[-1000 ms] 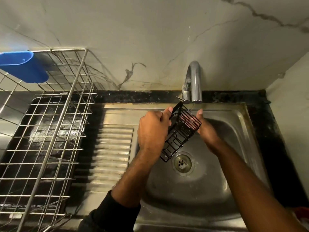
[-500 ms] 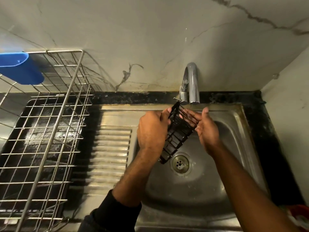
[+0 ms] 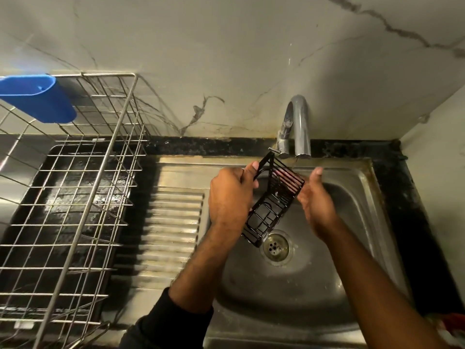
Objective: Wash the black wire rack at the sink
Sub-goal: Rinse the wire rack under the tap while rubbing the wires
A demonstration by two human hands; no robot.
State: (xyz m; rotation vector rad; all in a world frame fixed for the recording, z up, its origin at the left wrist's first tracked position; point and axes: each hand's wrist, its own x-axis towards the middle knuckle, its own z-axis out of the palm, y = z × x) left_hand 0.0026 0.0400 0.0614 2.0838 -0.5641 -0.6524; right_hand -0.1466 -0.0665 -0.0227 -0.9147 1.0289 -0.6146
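The black wire rack [image 3: 270, 205] hangs tilted over the steel sink [image 3: 357, 217], its upper end just below the chrome tap [image 3: 299, 127]. My left hand [image 3: 230, 197] grips its upper left edge, thumb along the top wire. My right hand [image 3: 315, 200] lies flat against the rack's right side with fingers extended, touching the wires. A thin stream of water falls from the spout onto the rack's top. The rack's lower end hangs above the drain [image 3: 276, 246].
A large steel wire dish rack [image 3: 83, 197] stands on the left over a black tray, with a blue plastic holder [image 3: 42, 96] on its rim. The ribbed drainboard [image 3: 171, 222] lies between it and the basin. The marble wall is close behind the tap.
My right hand has slid from across the rack's upper end down to its right side. The rack stays tilted in my left hand under the tap.
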